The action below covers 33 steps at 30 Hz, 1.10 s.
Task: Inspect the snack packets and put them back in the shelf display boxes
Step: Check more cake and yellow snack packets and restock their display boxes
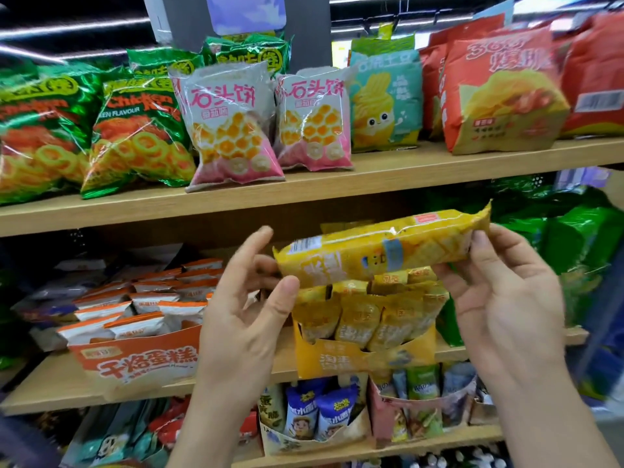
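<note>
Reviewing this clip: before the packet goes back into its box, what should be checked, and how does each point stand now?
1. Right hand grips the right end of the yellow packet: ok.
2. Left hand holds the left end: cannot tell; it is blurred, with the thumb at the lower edge.
3. Packet matches the yellow box directly below: ok, same colour as the boxed packets.
4. Packet turned to fit: not ok; it lies sideways, while the boxed packets stand upright.
5. Free slot in the box: cannot tell; the front row looks full.
6. Packet undamaged: cannot tell.
</note>
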### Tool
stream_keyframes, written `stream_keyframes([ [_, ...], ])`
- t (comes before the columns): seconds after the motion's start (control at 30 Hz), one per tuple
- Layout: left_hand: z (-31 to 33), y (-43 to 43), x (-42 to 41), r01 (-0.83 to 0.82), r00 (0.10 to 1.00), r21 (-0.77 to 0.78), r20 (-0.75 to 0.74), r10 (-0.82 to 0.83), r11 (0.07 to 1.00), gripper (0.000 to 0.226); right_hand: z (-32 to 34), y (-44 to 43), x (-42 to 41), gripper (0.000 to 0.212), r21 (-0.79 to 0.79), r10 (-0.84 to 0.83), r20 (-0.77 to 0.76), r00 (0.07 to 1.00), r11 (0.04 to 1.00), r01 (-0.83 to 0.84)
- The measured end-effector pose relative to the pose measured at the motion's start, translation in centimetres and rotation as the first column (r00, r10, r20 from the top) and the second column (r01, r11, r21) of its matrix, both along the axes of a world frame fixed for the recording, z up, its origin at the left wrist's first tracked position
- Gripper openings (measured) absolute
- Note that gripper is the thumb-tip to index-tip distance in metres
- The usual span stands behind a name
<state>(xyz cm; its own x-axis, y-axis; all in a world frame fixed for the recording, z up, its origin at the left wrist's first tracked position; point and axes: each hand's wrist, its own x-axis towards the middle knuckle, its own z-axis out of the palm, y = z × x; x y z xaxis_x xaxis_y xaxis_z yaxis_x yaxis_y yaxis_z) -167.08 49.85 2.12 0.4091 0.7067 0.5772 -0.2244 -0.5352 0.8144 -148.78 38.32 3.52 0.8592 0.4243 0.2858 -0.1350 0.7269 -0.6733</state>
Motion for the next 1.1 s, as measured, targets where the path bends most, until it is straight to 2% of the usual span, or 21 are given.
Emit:
stream_keyframes([
  [0.1,-0.3,-1.6,-0.9,0.006,0.997,-0.007,-0.074,-0.007,1.000,0.027,-0.1,-0.2,0.2,0.010,0.029,0.150,-0.050,0.987,0.988,-0.149],
  [0.17,-0.8,-3.0,-1.1,0.017,0.994,-0.031,-0.110,-0.020,0.999,0.021,0.0,-0.5,0.4,0.020,0.053,0.291,-0.045,0.956,0.956,-0.289],
  [0.27,-2.2,-5.4,-0.5,0.020,0.985,-0.070,-0.168,-0.032,0.997,0.030,0.1,-0.9,0.4,0.032,0.044,0.473,0.093,0.876,0.877,-0.478],
  [0.37,-4.1,-7.5,0.9,-0.011,0.980,-0.142,-0.200,-0.018,0.990,0.037,-0.2,-1.5,0.0,0.031,-0.076,0.510,0.252,0.822,0.857,-0.509],
  [0.47,-5.6,-9.1,1.8,-0.005,0.959,-0.183,-0.280,-0.047,0.983,0.034,-1.1,-2.4,0.3,0.037,-0.093,0.536,0.273,0.799,0.841,-0.533],
  [0.53,-5.9,-9.9,2.1,-0.021,0.917,-0.130,-0.398,-0.033,0.991,0.034,-1.6,-3.2,0.8,0.034,-0.122,0.552,0.297,0.779,0.831,-0.543],
  [0.6,-5.3,-10.7,2.6,-0.122,0.886,0.057,-0.443,0.134,0.991,0.029,-2.0,-3.8,1.5,0.036,-0.178,0.582,0.336,0.741,0.811,-0.557],
  [0.67,-3.9,-11.4,3.4,-0.268,0.904,0.154,-0.302,0.304,0.951,0.024,-2.3,-4.3,2.2,0.041,-0.243,0.614,0.387,0.688,0.787,-0.566],
  [0.77,-1.3,-12.4,4.6,-0.325,0.941,0.095,-0.067,0.332,0.941,0.028,-2.8,-4.8,3.1,0.038,-0.344,0.631,0.485,0.605,0.774,-0.532],
  [0.87,0.1,-12.4,5.7,-0.316,0.949,-0.042,-0.018,0.315,0.948,0.034,-3.1,-5.3,3.8,0.039,-0.380,0.636,0.554,0.537,0.767,-0.517],
  [0.97,-0.2,-12.1,6.5,-0.278,0.958,-0.208,0.004,0.285,0.938,0.025,-3.5,-5.5,4.5,0.038,-0.449,0.655,0.578,0.486,0.753,-0.481],
  [1.03,-0.7,-12.1,6.9,-0.266,0.958,-0.224,0.045,0.282,0.938,0.019,-3.7,-5.8,5.0,0.036,-0.482,0.706,0.542,0.456,0.706,-0.519],
  [1.1,-1.1,-12.2,7.2,-0.267,0.955,-0.193,0.075,0.286,0.944,0.018,-3.7,-5.9,5.2,0.036,-0.502,0.787,0.460,0.412,0.613,-0.610],
])
